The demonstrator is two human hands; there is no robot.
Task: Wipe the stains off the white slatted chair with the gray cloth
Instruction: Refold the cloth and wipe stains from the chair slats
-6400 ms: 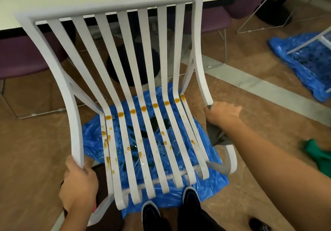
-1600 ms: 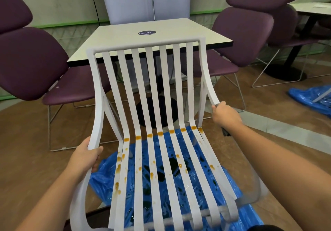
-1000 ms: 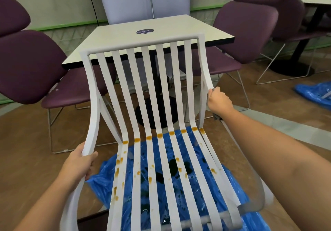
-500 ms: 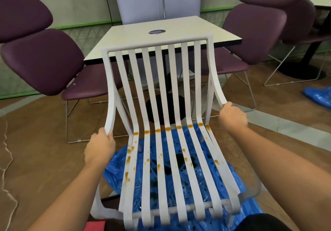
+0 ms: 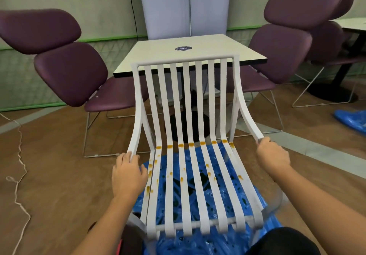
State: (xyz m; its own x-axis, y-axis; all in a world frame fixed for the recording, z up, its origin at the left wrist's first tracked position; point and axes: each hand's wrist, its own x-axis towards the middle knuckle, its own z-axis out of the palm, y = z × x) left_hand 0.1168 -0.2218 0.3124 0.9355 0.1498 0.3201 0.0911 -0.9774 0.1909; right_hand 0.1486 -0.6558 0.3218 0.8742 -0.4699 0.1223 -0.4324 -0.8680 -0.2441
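Stains point(image 5: 202, 143) dot the white slatted chair point(image 5: 184, 60), held between the hands above blue sheeting point(image 5: 198, 243); left hand point(image 5: 128, 173) grips one side rail, right hand point(image 5: 272, 155) the other; positioning step, likely; gray cloth unseen; wiping needs one hand freed.

Single head-worn view, aimed forward and slightly down; white slatted chair point(image 5: 184, 60) framed close at centre, purple lounge chairs point(image 5: 71, 72) taken in beyond.

We count one white slatted chair point(image 5: 184, 60), two hands (left hand point(image 5: 128, 177), right hand point(image 5: 272, 157)) and three purple lounge chairs point(image 5: 69, 72). We also list two tables point(image 5: 208, 47), two blue plastic sheets point(image 5: 198, 244) and one white cord point(image 5: 19, 148).
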